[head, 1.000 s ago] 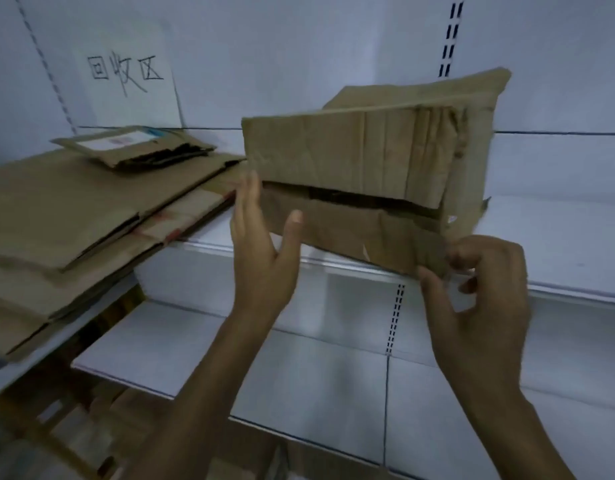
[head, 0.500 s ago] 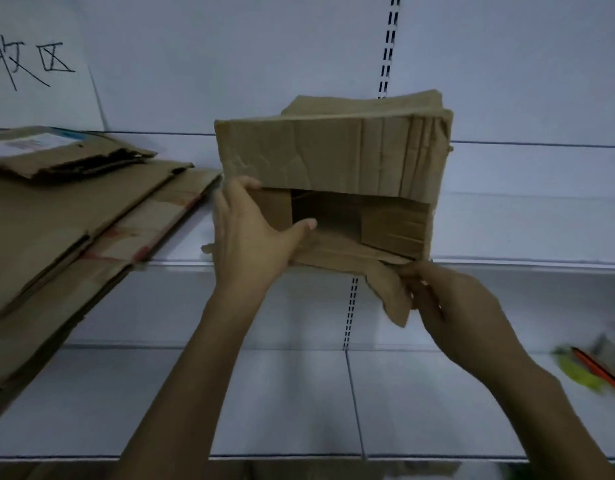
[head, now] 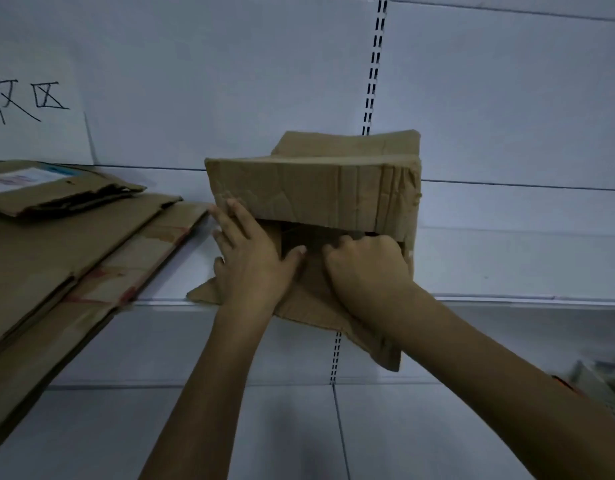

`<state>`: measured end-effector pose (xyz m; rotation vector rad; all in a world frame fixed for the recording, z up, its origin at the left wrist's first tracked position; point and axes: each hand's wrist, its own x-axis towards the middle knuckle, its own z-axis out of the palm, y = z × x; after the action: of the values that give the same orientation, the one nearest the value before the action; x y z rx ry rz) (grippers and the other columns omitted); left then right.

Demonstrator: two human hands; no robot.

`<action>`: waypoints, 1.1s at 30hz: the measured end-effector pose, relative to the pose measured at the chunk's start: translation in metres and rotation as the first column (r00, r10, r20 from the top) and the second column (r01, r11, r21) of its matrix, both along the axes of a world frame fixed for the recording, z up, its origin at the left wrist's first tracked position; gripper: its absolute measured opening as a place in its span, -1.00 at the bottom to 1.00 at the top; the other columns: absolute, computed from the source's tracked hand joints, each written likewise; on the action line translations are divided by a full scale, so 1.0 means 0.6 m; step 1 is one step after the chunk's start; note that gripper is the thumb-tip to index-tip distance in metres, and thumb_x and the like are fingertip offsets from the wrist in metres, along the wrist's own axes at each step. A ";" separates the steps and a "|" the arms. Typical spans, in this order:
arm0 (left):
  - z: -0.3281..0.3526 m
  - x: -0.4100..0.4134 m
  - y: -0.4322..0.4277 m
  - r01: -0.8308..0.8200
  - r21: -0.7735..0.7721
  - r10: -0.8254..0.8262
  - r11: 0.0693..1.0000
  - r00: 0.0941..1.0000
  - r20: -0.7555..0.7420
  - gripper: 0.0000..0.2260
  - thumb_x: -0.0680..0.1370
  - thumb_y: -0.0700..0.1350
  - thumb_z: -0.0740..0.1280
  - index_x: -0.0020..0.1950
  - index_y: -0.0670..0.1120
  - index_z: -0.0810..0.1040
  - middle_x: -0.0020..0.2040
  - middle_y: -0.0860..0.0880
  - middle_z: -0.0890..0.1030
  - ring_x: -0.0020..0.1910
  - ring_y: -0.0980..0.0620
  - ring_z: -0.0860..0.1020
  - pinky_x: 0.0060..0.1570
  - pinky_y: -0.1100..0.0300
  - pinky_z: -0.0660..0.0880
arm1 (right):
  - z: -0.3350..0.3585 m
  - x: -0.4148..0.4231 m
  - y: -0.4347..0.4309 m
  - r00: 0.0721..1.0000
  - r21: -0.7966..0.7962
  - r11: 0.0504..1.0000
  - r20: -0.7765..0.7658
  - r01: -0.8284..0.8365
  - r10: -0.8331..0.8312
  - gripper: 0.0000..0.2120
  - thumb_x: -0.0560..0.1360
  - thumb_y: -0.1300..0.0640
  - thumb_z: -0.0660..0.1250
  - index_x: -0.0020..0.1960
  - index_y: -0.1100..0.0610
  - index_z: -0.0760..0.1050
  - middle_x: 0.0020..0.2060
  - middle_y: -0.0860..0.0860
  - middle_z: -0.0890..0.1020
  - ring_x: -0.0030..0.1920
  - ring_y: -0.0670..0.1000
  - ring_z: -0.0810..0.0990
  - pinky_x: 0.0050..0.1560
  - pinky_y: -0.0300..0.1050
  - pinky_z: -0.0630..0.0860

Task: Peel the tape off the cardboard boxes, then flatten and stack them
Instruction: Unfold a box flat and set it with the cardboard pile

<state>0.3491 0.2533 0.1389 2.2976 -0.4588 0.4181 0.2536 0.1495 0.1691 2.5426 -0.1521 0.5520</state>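
We see a worn cardboard box [head: 313, 188] standing on a white shelf [head: 506, 265], near the middle, its open side turned toward us. Its top flap hangs down over the front, creased and crumpled at the right end. Its bottom flap [head: 309, 306] lies folded out and down over the shelf's front edge.

The left hand [head: 250, 261] lies flat against the box's left front corner, fingers straight and spread a little, with the thumb stretched right across the bottom flap. The right hand [head: 368, 268] sits at the mouth of the opening, knuckles up and fingers curled inward. The fingertips are hidden in the dark gap, so we cannot tell whether they grip cardboard or only press on it. The two hands are close together, the left thumb almost meeting the right knuckles.

To the left, on the same shelf, lies a stack of flattened boxes [head: 56, 265], which hangs over the shelf edge. A smaller flattened box with a white label [head: 56, 192] rests on top. Above it, a paper sign [head: 32, 98] with handwritten characters is fixed to the back wall. A slotted upright [head: 373, 64] runs down the wall behind the box. At the lower right edge are some blurred items [head: 597, 379] we cannot make out.
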 end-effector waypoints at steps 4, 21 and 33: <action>-0.005 -0.001 -0.009 -0.025 0.004 0.024 1.000 0.999 0.047 0.08 0.43 0.22 0.38 0.47 -0.11 -0.44 0.51 -0.23 -0.33 0.51 -0.27 -0.08 0.39 -0.22 0.17 | -0.001 0.004 -0.004 0.992 -0.066 0.996 -0.104 0.060 -0.067 -0.79 0.66 0.11 0.05 0.07 0.12 0.44 -0.30 0.01 0.34 -0.44 -0.05 0.21 -0.47 -0.16 0.07; -0.031 -0.004 0.002 0.021 -0.112 0.012 0.994 0.958 0.287 0.01 0.45 0.14 0.39 0.42 0.19 -0.47 0.49 -0.19 0.20 0.10 -0.24 0.51 -0.12 -0.09 0.49 | -0.074 -0.055 -0.082 0.648 -0.287 0.777 0.433 -0.559 0.626 -0.81 0.53 0.05 0.27 -0.17 0.09 0.32 -0.45 0.01 0.54 -0.52 -0.01 0.46 -0.47 -0.20 0.40; -0.037 -0.075 -0.090 0.109 -0.369 -0.034 0.923 0.978 0.203 0.24 0.26 0.28 0.50 0.48 -0.07 -0.41 0.55 0.01 0.12 0.42 -0.09 0.32 0.29 -0.17 0.38 | -0.116 -0.143 -0.142 0.517 -0.148 0.887 0.765 -0.438 0.383 -0.70 0.57 0.06 0.25 -0.30 0.14 0.49 -0.49 0.05 0.56 -0.51 0.00 0.47 -0.29 -0.25 0.30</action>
<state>0.3039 0.1996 0.1167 1.8677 -0.5072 0.6391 0.1680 0.0644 0.0996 2.1894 0.1528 1.8728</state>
